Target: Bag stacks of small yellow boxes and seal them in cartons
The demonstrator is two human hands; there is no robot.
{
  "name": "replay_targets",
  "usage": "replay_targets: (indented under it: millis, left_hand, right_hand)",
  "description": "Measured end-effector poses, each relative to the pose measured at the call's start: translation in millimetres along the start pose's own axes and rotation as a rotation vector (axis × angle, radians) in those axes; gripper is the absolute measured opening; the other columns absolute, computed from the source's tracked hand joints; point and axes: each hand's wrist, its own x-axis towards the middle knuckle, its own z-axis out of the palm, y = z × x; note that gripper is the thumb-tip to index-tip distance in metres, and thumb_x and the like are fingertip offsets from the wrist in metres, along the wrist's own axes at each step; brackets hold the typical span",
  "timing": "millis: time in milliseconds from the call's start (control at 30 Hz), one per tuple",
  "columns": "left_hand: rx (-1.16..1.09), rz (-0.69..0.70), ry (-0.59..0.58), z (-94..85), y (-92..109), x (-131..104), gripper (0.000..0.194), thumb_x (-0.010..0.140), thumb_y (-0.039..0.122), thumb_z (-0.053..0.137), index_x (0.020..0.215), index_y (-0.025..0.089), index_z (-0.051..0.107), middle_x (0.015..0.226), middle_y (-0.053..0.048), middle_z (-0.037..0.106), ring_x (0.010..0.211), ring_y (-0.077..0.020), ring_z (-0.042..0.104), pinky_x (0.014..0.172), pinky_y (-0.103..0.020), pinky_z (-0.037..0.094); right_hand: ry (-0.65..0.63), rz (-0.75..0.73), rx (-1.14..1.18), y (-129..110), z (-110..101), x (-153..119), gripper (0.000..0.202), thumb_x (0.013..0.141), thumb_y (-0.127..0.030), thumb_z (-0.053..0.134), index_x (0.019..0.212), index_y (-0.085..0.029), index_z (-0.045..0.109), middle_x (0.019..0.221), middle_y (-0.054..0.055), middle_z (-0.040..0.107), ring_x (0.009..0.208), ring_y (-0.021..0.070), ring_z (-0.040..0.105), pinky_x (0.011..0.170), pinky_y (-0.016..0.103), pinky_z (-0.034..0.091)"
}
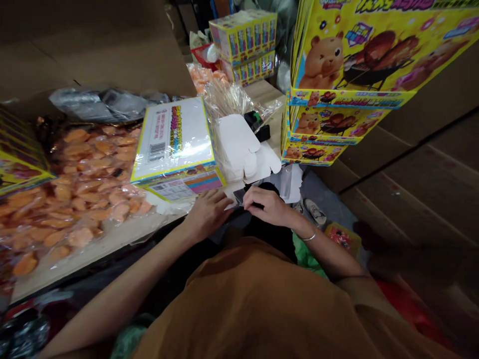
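My left hand point(209, 212) is at the table's front edge, fingers bent, close to the front of a white and yellow box point(174, 134). Just to its right, my right hand point(267, 204) has its fingers curled together. Between the two hands lies a small piece of clear film point(238, 196); the fingertips of both hands are at it, and it looks pinched in them. Beyond the hands rest white card pieces with rounded flaps point(237, 142). A bracelet point(309, 238) circles my right wrist.
Wrapped orange pieces point(90, 174) cover the table's left part. Yellow bear-printed boxes point(322, 122) are stacked high at right. Behind the card are thin sticks in plastic point(228, 97), a black tape dispenser point(258, 127) and more small boxes point(245, 42). A carton point(93, 45) stands at back left.
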Motion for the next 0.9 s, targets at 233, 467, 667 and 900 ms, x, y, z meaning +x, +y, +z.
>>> replay_targets:
  millis: [233,467,667,900]
  left_hand:
    - [-0.347,-0.172,0.073,15.2,4.5,-11.8,0.018,0.096,0.025,0.055,0.079,0.019,0.059,0.077,-0.004,0.061,0.072,-0.0176,0.056,0.065,-0.03,0.043]
    - [-0.612,-0.328,0.056,7.8,9.9,-13.7,0.015,0.095,0.029,0.058,0.087,0.018,0.063,0.08,-0.002,0.062,0.073,-0.0153,0.059,0.065,-0.027,0.046]
    - [-0.485,-0.237,0.079,0.3,17.9,-14.8,0.015,0.098,0.026,0.053,0.091,0.018,0.064,0.087,-0.005,0.064,0.082,-0.0181,0.062,0.071,-0.03,0.05]
    - [-0.346,-0.184,0.166,0.6,20.6,-34.9,0.02,0.099,0.017,0.049,0.086,0.018,0.064,0.077,-0.004,0.061,0.072,-0.016,0.06,0.064,-0.027,0.047]
  right_hand:
    - [0.051,-0.116,-0.229,3.7,11.6,-9.7,0.021,0.094,-0.004,0.048,0.082,-0.02,0.057,0.088,0.004,0.064,0.087,0.0146,0.062,0.077,0.028,0.053]
    - [0.047,-0.025,-0.291,-1.0,-20.5,-0.4,0.008,0.097,-0.02,0.059,0.098,-0.021,0.067,0.114,0.007,0.07,0.111,0.0206,0.064,0.096,0.04,0.05]
    - [-0.042,-0.056,-0.471,21.9,-12.9,94.1,0.032,0.099,-0.026,0.058,0.13,-0.021,0.063,0.147,0.007,0.055,0.138,0.0253,0.047,0.113,0.047,0.037]
    - [-0.222,-0.024,-0.552,34.9,33.7,133.8,0.037,0.097,-0.013,0.056,0.133,-0.018,0.063,0.146,0.007,0.058,0.139,0.0217,0.048,0.114,0.038,0.04]
